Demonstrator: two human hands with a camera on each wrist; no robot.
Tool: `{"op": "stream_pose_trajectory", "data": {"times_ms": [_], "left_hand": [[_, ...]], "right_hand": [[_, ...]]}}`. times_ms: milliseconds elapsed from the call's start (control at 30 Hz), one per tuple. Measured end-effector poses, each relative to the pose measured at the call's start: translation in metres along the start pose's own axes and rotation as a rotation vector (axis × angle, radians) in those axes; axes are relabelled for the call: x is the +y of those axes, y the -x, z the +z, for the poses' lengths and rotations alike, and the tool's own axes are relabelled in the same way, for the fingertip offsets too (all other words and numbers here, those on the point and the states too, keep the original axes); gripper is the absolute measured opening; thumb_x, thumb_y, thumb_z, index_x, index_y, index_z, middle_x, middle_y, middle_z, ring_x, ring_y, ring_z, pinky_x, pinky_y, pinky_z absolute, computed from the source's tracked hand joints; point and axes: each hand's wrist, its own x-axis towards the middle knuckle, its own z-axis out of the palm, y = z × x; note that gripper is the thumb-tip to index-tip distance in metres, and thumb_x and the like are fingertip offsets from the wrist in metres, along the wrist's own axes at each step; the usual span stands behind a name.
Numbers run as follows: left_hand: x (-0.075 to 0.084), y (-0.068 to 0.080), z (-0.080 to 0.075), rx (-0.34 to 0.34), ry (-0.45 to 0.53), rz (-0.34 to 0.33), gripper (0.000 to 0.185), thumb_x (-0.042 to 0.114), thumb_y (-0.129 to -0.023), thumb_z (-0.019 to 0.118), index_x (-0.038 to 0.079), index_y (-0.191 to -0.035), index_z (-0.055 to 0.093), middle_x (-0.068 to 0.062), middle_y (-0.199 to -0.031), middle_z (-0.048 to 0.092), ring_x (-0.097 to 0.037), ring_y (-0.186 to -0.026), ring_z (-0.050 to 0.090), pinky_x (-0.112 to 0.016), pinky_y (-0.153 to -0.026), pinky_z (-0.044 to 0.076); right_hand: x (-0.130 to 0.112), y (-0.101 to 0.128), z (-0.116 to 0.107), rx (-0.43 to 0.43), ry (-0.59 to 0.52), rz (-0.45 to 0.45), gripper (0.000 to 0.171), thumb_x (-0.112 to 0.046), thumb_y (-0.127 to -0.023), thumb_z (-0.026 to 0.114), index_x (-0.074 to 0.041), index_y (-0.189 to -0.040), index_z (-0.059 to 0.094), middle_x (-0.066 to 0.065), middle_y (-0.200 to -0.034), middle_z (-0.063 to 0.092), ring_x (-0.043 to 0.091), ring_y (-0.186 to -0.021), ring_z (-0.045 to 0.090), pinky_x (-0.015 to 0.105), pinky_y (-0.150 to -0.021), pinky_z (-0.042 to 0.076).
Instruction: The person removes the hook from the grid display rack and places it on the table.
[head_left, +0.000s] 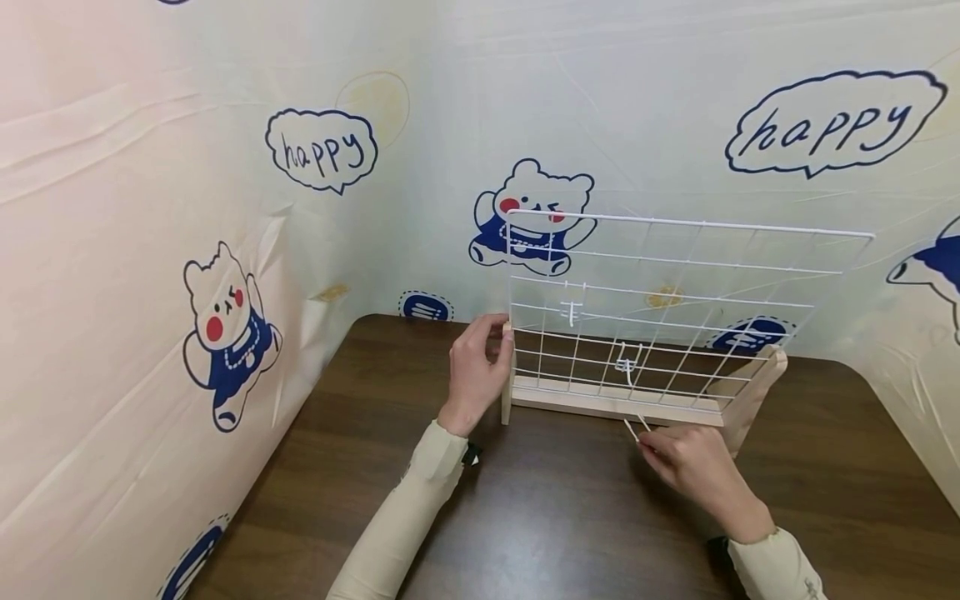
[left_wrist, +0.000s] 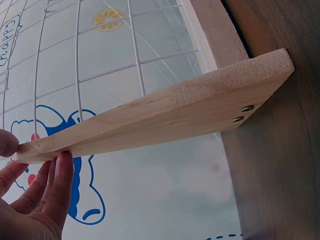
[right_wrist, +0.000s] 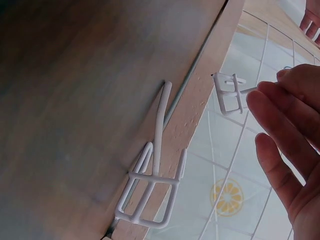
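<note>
Wood is what my left hand (head_left: 476, 372) grips: the pale upright end piece (left_wrist: 150, 122) at the left of the rack, thumb on one face and fingers (left_wrist: 57, 187) on the other, near its top. The left wrist view shows two screw heads (left_wrist: 242, 113) at the foot of that piece, where it meets the dark brown table (head_left: 360, 433). To the right of my hand stands the white wire grid (head_left: 675, 308), upright, its lower edge seated in the long wooden base rail (head_left: 615, 402). Two small white wire hooks already hang on the grid, one higher up (head_left: 572, 312) and one lower, nearer the rail (head_left: 627, 360). Further right, in front of the rail, my right hand (head_left: 693, 462) pinches another white wire hook (head_left: 634, 427) at its fingertips, low over the table and just beside the base. In the right wrist view a hook (right_wrist: 152, 187) lies against the rail's edge. The rack's right wooden end (head_left: 757, 387) stands beyond my right hand, and a printed cloth backdrop (head_left: 225, 208) with bears surrounds the table.
</note>
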Motion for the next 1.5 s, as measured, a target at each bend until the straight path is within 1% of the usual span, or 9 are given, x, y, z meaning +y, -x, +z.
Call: {"op": "stream_pose_trajectory", "data": {"times_ms": [67,100,233,367,467,667,933,1233,1500], "left_hand": [[0.0007,0.0003,-0.0001,-0.001,0.001,-0.001,0.021,0.019,-0.103,0.063,0.011,-0.121,0.07,-0.007,-0.11,0.074,-0.016,-0.09,0.077,-0.026,-0.074,0.065],[0.0008,0.0005,-0.0002,-0.001,0.0,-0.001,0.021,0.019,-0.103,0.063,0.011,-0.121,0.07,-0.007,-0.11,0.074,-0.016,-0.09,0.077,-0.026,-0.074,0.065],[0.0013,0.0008,0.0,-0.005,-0.002,0.0,0.022,0.02,-0.103,0.063,0.01,-0.122,0.069,-0.007,-0.111,0.075,-0.016,-0.09,0.077,-0.026,-0.074,0.065],[0.0009,0.0007,0.0,-0.007,-0.005,-0.001,0.022,0.021,-0.103,0.063,0.01,-0.122,0.069,-0.007,-0.111,0.075,-0.016,-0.09,0.076,-0.026,-0.074,0.065],[0.0005,0.0007,0.0,-0.007,-0.005,-0.001,0.022,0.02,-0.103,0.063,0.01,-0.122,0.069,-0.008,-0.111,0.074,-0.017,-0.09,0.076,-0.026,-0.074,0.065],[0.0001,0.001,-0.0001,-0.007,-0.006,-0.001,0.022,0.019,-0.103,0.063,0.009,-0.122,0.069,-0.008,-0.11,0.074,-0.017,-0.09,0.077,-0.026,-0.074,0.065],[0.0007,0.0005,-0.0003,-0.005,-0.003,0.005,0.023,0.02,-0.103,0.063,0.01,-0.122,0.069,-0.008,-0.111,0.074,-0.017,-0.091,0.077,-0.027,-0.074,0.065],[-0.0005,0.0013,0.0009,-0.011,-0.013,-0.005,0.022,0.019,-0.103,0.063,0.011,-0.123,0.069,-0.007,-0.111,0.074,-0.016,-0.091,0.076,-0.025,-0.075,0.065],[-0.0003,0.0011,0.0003,-0.01,-0.002,-0.008,0.022,0.02,-0.103,0.064,0.01,-0.122,0.069,-0.007,-0.11,0.074,-0.017,-0.091,0.076,-0.026,-0.074,0.065]], "right_hand": [[-0.0003,0.0004,0.0002,-0.002,0.0,0.001,0.007,-0.016,-0.085,0.069,-0.015,-0.08,0.074,-0.006,-0.068,0.072,0.01,-0.056,0.066,0.031,-0.047,0.05],[-0.0004,0.0006,0.0003,-0.004,0.001,0.002,0.006,-0.016,-0.084,0.069,-0.016,-0.08,0.074,-0.006,-0.067,0.072,0.01,-0.055,0.065,0.031,-0.046,0.049],[-0.0009,0.0012,0.0004,-0.016,0.006,0.011,0.004,-0.013,-0.08,0.072,-0.017,-0.08,0.073,-0.006,-0.066,0.071,0.009,-0.055,0.064,0.032,-0.046,0.049],[-0.0013,0.0016,0.0008,-0.038,0.011,0.018,0.008,-0.012,-0.075,0.076,-0.016,-0.08,0.073,-0.006,-0.066,0.071,0.01,-0.054,0.064,0.032,-0.046,0.048],[-0.0014,0.002,0.0014,-0.056,0.014,0.022,0.008,-0.012,-0.074,0.077,-0.016,-0.081,0.073,-0.007,-0.066,0.071,0.01,-0.053,0.063,0.032,-0.045,0.047],[-0.0011,0.0031,0.002,-0.096,0.021,0.031,0.007,-0.014,-0.075,0.078,-0.016,-0.08,0.073,-0.009,-0.064,0.069,0.009,-0.051,0.061,0.031,-0.044,0.045],[-0.0013,0.0028,0.0018,-0.127,0.031,0.044,0.016,-0.012,-0.069,0.084,-0.017,-0.082,0.075,-0.01,-0.065,0.07,0.01,-0.051,0.062,0.031,-0.045,0.045],[-0.0056,0.001,0.0021,-0.146,0.037,0.056,0.017,-0.012,-0.071,0.087,-0.019,-0.08,0.074,-0.013,-0.064,0.068,0.008,-0.052,0.062,0.03,-0.045,0.045],[-0.0032,0.0006,0.0034,-0.148,0.05,0.058,0.017,-0.013,-0.071,0.087,-0.019,-0.079,0.074,-0.012,-0.063,0.067,0.01,-0.052,0.061,0.032,-0.045,0.045]]}}
